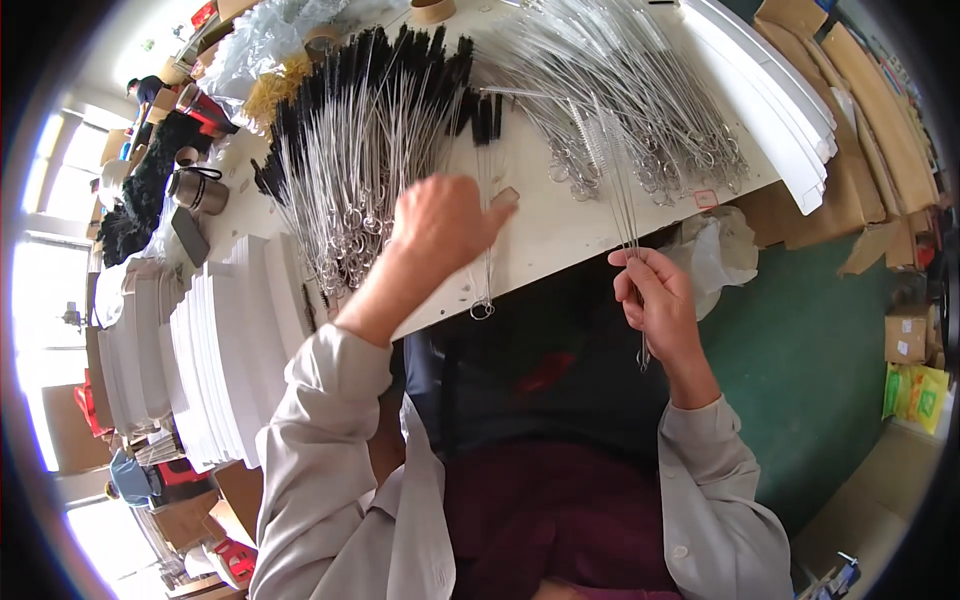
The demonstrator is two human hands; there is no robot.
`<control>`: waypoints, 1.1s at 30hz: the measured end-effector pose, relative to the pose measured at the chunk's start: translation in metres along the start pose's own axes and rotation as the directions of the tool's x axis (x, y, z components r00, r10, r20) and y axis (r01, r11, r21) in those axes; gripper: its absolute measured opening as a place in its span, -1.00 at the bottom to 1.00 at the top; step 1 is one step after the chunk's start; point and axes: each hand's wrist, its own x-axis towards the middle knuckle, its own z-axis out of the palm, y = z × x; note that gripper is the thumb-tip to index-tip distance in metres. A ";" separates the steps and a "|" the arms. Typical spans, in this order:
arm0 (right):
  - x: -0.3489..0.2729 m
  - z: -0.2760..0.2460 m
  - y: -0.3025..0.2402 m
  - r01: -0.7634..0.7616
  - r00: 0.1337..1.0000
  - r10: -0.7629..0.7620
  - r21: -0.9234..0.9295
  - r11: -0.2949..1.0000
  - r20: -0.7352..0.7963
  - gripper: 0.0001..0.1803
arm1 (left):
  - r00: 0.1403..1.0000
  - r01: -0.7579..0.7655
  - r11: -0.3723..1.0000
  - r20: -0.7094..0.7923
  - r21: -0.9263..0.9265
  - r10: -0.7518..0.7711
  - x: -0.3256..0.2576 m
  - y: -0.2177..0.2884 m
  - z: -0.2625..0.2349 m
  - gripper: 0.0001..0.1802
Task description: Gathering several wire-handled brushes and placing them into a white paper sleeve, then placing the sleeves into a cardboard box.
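My right hand (655, 300) is closed around the thin wire stems of several white-bristled brushes (622, 195), held upright just off the table's front edge. Their ring ends hang below my fist. My left hand (440, 225) is over the table beside the large pile of black-bristled wire brushes (365, 130). Its thumb sticks out to the right, away from the curled fingers, and nothing shows in its grasp. By that thumb lie a few separate black brushes (485, 125), their rings at the table edge. A pile of white-bristled wire brushes (620, 90) spreads at the back right.
Stacks of white card (215, 350) stand at the left, near a metal flask (200, 190). White sheets (770, 100) line the table's right side, beside cardboard (870, 140). A clear plastic bag (720, 255) hangs at the front edge. Tape rolls (432, 11) sit at the back.
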 end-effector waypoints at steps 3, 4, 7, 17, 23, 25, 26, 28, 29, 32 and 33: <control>-0.007 0.015 -0.003 0.037 0.999 -0.037 -0.023 0.999 -0.035 -0.68 | 1.000 -0.019 0.996 -0.015 -0.085 0.017 -0.026 -0.005 0.027 -0.41; -0.009 0.018 -0.004 0.039 0.999 -0.040 -0.008 0.999 -0.030 -0.68 | 1.000 -0.017 0.996 -0.021 -0.086 0.015 -0.027 -0.007 0.032 -0.41; -0.016 0.023 -0.004 0.063 0.998 -0.063 -0.010 0.998 -0.013 -0.66 | 0.999 -0.024 0.990 -0.037 -0.138 0.019 -0.023 -0.013 0.041 -0.59; -0.035 0.013 0.002 0.148 0.989 -0.147 -0.035 0.988 0.014 -0.70 | 0.974 -0.078 0.906 -0.225 -0.417 -0.019 -0.078 -0.052 0.055 -0.86; -0.038 0.012 -0.016 0.416 0.905 -0.418 -0.363 0.834 0.078 -0.73 | 0.941 -0.239 0.887 -0.321 -0.396 0.110 -0.145 -0.062 0.034 -0.90; -0.037 0.022 -0.031 0.461 0.879 -0.465 -0.441 0.770 0.106 -0.75 | 0.946 -0.245 0.913 -0.285 -0.326 0.153 -0.160 -0.066 0.025 -0.91; -0.035 0.028 -0.038 0.543 0.828 -0.534 -0.479 0.690 0.170 -0.78 | 0.933 -0.302 0.915 -0.279 -0.265 0.227 -0.166 -0.066 0.021 -0.92; -0.032 0.040 -0.049 0.658 0.731 -0.622 -0.530 0.535 0.281 -0.87 | 0.891 -0.417 0.881 -0.291 -0.225 0.348 -0.173 -0.066 0.019 -0.91; -0.029 0.045 -0.052 0.655 0.735 -0.615 -0.533 0.536 0.285 -0.87 | 0.893 -0.414 0.880 -0.289 -0.233 0.344 -0.173 -0.065 0.018 -0.91; -0.028 0.061 -0.050 0.737 0.666 -0.520 -0.577 0.351 0.535 -0.88 | 0.844 -0.510 0.850 -0.268 -0.133 0.465 -0.176 -0.062 0.015 -0.82; -0.031 0.062 -0.046 0.741 0.664 -0.511 -0.571 0.353 0.546 -0.88 | 0.826 -0.528 0.845 -0.287 -0.091 0.485 -0.177 -0.060 0.013 -0.80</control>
